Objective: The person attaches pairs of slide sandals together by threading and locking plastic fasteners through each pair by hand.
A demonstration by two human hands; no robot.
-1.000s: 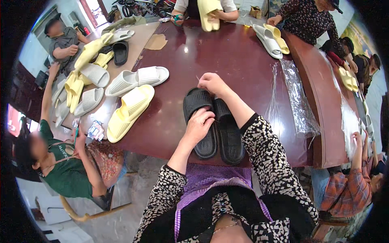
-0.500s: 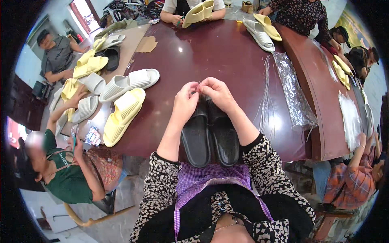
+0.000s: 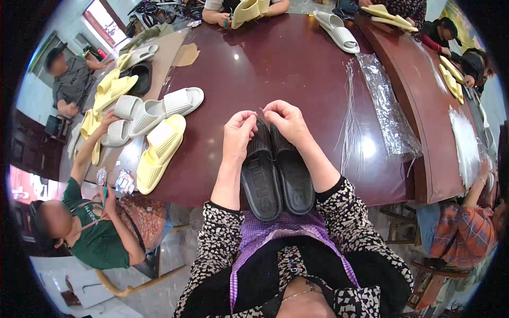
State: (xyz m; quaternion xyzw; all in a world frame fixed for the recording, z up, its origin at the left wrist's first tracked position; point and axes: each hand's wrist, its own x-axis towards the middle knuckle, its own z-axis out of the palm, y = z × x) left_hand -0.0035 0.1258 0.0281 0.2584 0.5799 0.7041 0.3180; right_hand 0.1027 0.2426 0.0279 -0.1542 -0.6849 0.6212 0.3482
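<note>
A pair of black slide sandals (image 3: 261, 183) lies side by side at the table's near edge, soles down, heels toward me. Above their toe ends, my left hand (image 3: 239, 131) is closed in a pinch; what sits between its fingertips is too small to make out. My right hand (image 3: 286, 121) pinches too, and a thin pale strand tip pokes out of its fingers. A small gap parts the two sets of fingertips. My hands partly cover the sandals' straps.
Yellow and grey slides (image 3: 160, 153) lie to the left, near labels (image 3: 124, 181). To the right are loose thin strands (image 3: 348, 122), a clear plastic bag (image 3: 389, 111) and a raised brown board (image 3: 395, 69). Several people sit around the dark red table (image 3: 228, 69), handling slides.
My fingertips, touching before, have drawn slightly apart. The view has shifted a little, and a person at the far right has lifted the yellow slides off the table.
</note>
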